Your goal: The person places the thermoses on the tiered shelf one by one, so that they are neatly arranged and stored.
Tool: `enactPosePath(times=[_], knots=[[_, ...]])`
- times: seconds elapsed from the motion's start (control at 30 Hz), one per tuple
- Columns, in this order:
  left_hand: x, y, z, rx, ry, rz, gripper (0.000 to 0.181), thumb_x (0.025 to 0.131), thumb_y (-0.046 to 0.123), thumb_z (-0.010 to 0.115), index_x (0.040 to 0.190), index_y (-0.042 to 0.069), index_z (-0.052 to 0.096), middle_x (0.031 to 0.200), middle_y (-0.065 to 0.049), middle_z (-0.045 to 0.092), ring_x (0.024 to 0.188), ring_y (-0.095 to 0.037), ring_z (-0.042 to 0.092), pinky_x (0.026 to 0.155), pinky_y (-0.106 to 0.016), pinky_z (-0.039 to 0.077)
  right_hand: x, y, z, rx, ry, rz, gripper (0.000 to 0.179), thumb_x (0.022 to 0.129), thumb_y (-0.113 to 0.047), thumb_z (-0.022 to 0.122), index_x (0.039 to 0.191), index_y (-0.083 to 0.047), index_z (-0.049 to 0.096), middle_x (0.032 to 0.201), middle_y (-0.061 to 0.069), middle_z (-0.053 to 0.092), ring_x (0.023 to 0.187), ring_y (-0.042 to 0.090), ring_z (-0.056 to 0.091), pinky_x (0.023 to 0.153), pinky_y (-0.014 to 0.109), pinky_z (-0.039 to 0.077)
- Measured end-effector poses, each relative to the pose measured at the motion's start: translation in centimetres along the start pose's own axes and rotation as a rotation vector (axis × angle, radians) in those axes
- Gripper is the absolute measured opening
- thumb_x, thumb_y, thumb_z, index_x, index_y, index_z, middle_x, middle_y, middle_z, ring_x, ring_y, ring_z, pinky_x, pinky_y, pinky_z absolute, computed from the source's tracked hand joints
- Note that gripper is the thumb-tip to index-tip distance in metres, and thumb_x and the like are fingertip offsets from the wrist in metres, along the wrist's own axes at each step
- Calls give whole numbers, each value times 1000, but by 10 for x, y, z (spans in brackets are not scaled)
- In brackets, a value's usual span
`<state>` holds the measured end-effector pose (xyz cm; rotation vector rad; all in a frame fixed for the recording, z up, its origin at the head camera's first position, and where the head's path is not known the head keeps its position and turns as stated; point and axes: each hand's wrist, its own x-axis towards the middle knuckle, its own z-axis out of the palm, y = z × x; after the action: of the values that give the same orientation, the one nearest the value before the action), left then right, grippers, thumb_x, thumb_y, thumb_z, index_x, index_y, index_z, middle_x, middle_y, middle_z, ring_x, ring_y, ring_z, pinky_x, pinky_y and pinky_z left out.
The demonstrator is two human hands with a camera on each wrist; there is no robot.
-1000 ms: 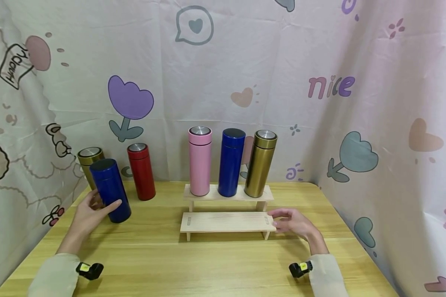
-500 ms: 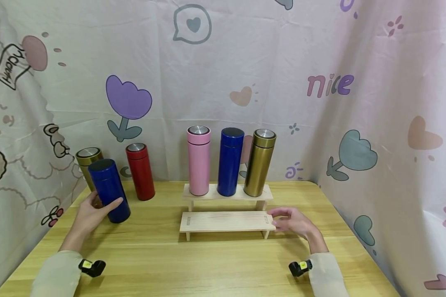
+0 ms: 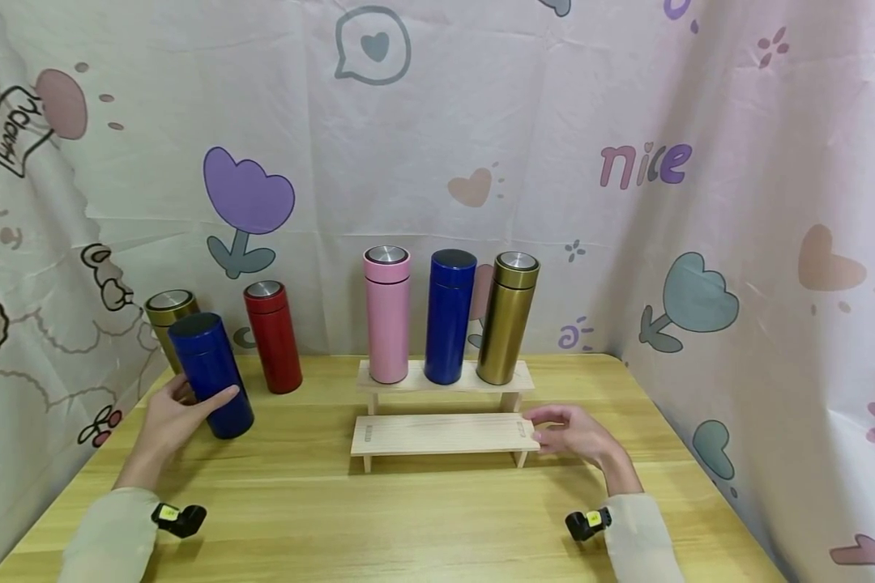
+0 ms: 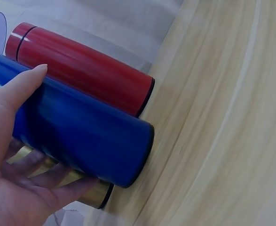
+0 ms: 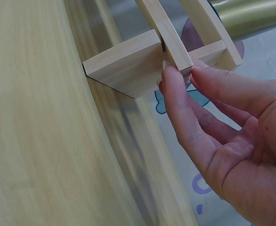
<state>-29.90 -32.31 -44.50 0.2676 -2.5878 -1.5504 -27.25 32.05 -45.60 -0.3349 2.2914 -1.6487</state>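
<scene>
My left hand (image 3: pixel 168 417) grips a blue thermos (image 3: pixel 215 380) at the left of the table. In the left wrist view, the thumb lies along one side of this blue thermos (image 4: pixel 95 127) and the fingers reach round the other. My right hand (image 3: pixel 572 433) pinches the right end of a two-tier wooden stand's lower shelf (image 3: pixel 445 435). Thumb and fingertips meet on either side of the shelf's end (image 5: pixel 168 40) in the right wrist view. On the upper shelf (image 3: pixel 373 374) stand a pink thermos (image 3: pixel 388 324), another blue thermos (image 3: pixel 448 324) and a gold thermos (image 3: pixel 506 328).
A red thermos (image 3: pixel 275 344) stands behind and right of the held blue one. Another gold thermos (image 3: pixel 166 320) is partly hidden behind the blue one. A printed curtain (image 3: pixel 554 121) hangs behind the wooden table (image 3: pixel 408 526).
The head view drifts very slightly, so the scene sits a little further left. Both hands keep their hold on the blue thermos and the shelf, which stay in place.
</scene>
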Motion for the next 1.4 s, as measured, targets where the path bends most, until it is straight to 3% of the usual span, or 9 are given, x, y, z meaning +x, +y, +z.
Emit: enactPosePath(times=[0.63, 0.97, 1.4], knots=[[-7, 3, -4, 35, 15, 7, 111, 92, 58, 70, 164, -2, 9, 163, -38, 22, 146, -60, 31, 113, -74, 34, 2, -3, -1, -9, 3, 5, 51, 96, -10, 72, 140, 9, 55, 141, 34, 54, 101, 20, 72, 87, 38, 64], [-14, 20, -2, 56, 3, 24, 114, 91, 60, 71, 164, 1, 6, 166, -37, 15, 149, -60, 25, 114, -75, 32, 1, -1, 0, 1, 5, 4, 51, 96, -9, 72, 140, 9, 55, 141, 34, 53, 101, 20, 72, 87, 38, 65], [-19, 40, 1, 84, -44, 88, 112, 92, 59, 70, 164, 0, 9, 161, -38, 28, 144, -59, 36, 110, -75, 37, 1, 1, 0, -11, 11, 5, 51, 96, -11, 73, 140, 7, 56, 140, 32, 55, 103, 19, 71, 88, 37, 64]])
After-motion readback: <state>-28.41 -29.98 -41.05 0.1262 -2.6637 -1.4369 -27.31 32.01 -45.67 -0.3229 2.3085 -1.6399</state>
